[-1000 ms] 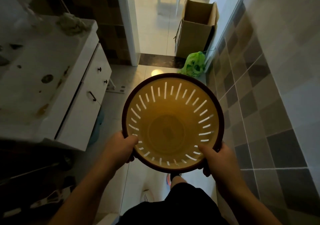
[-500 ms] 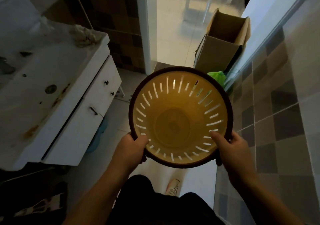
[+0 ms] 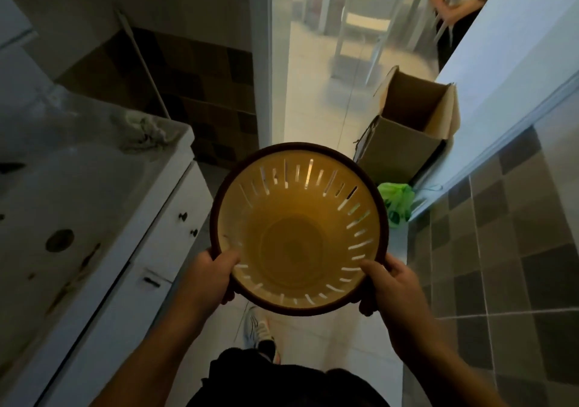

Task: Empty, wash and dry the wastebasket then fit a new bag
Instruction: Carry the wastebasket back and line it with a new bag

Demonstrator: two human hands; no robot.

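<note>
Two hands carry the wastebasket by its dark rim, mouth turned up toward the camera. The left hand grips the near-left edge, thumb hooked over the rim onto the yellow inner wall, fingers curled underneath. The right hand clamps the near-right edge the same way, thumb lying inside along the slotted wall. Between the two grips the basket hangs out in front of the body, above the pale floor, its far rim pointing at the doorway. Its yellow inside holds nothing visible; light shows through the slits ringing its wall.

Just beyond the far-right rim stands an open cardboard box, flaps up, with no contents visible in its dark interior. A green plastic bag lies at its foot against the tiled wall. On the left sits a white sink over a cabinet, with a crumpled rag on its back corner.
</note>
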